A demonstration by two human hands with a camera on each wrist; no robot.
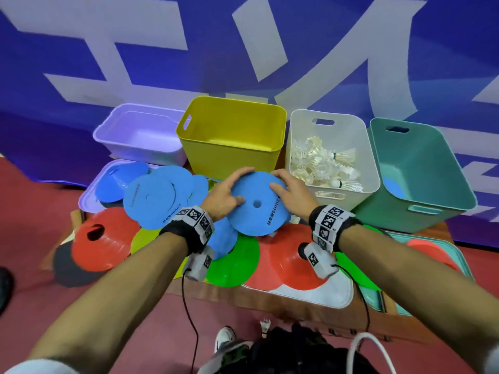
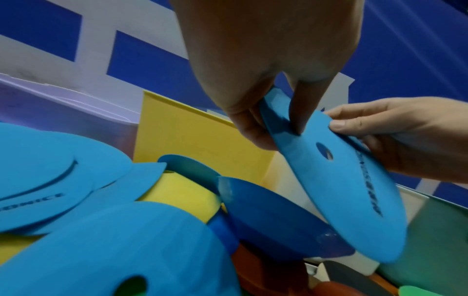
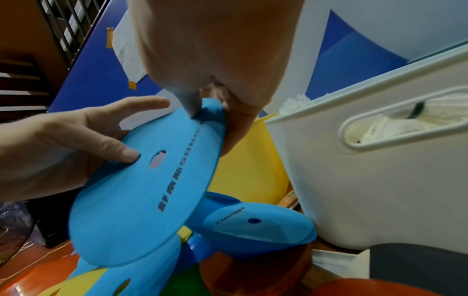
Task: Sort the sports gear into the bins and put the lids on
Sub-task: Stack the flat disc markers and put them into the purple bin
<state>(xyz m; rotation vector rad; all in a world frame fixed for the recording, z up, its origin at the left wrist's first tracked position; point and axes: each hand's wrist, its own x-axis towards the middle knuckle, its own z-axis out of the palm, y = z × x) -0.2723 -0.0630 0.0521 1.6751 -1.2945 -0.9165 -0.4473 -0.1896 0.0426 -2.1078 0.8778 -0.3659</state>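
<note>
I've got both hands on one flat blue foam disc with a centre hole point(image 1: 256, 203), tilted above the pile of cones and discs, just in front of the yellow plastic bin point(image 1: 232, 133). My left hand point(image 1: 225, 195) pinches its left edge, thumb on top, and my right hand point(image 1: 290, 195) pinches the right edge (white plastic bin of feather shuttlecocks point(image 1: 334, 157) sits just right).

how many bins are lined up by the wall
4, left to right in the head view: purple bin, yellow bin, white bin holding shuttlecocks, green bin. None seems hidden.
</note>
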